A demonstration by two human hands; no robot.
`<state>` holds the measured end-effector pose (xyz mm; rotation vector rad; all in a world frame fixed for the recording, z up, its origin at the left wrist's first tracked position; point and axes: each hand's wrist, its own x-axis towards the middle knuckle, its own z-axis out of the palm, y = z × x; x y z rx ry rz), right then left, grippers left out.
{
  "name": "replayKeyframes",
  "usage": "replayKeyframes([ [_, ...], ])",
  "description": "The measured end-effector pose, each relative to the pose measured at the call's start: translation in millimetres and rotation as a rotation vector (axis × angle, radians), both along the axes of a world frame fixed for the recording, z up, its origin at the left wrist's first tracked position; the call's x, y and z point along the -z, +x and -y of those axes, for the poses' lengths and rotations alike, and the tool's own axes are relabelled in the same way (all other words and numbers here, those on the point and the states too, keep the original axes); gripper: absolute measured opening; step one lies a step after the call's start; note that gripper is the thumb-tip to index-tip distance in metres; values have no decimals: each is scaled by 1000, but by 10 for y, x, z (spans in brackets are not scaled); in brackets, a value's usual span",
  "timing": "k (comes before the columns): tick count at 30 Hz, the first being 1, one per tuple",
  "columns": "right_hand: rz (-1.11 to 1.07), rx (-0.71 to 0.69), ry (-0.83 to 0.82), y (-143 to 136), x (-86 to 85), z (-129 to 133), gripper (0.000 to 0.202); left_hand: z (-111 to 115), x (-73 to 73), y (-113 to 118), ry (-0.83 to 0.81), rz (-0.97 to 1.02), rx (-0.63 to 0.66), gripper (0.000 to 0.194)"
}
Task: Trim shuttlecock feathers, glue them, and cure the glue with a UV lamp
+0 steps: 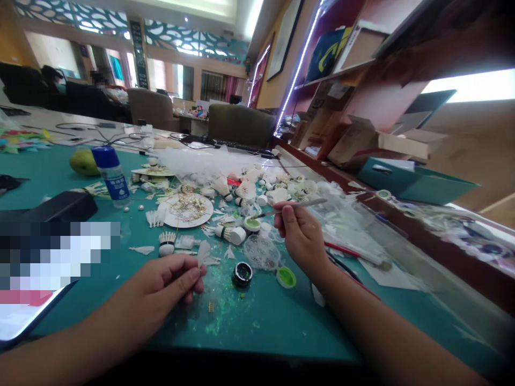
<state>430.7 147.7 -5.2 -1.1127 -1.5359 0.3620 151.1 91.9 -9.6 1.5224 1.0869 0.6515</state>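
My left hand pinches a small white feather upright between thumb and fingertips. My right hand grips a slim paintbrush, its tip at a small pot of green paint. Between my hands stands an open black-rimmed jar, and to its right lies a round lid with green paint. Behind them is a clear round palette. A shuttlecock stands just beyond my left hand. Green flecks speckle the cloth under the jar.
A white plate holds small beads and gold bits. Several shuttlecocks and plastic wrap fill the back. At left are a blue-capped glue bottle, a green fruit and a partly blurred screen. Cardboard boxes stand right; people sit far back.
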Motion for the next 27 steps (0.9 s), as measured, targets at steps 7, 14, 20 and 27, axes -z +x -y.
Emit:
replayKeyframes([
  [7,3,15,-23,16,13,-6,38,78,131,8,-8,65,11,44],
  [14,-12,32,-57,8,11,-18,38,76,123,-13,-48,54,58,41],
  [20,-18,20,-63,-5,-2,-5,37,52,134,-1,-70,90,36,38],
  [27,-25,12,-65,3,10,-7,37,51,113,-8,-83,40,27,33],
])
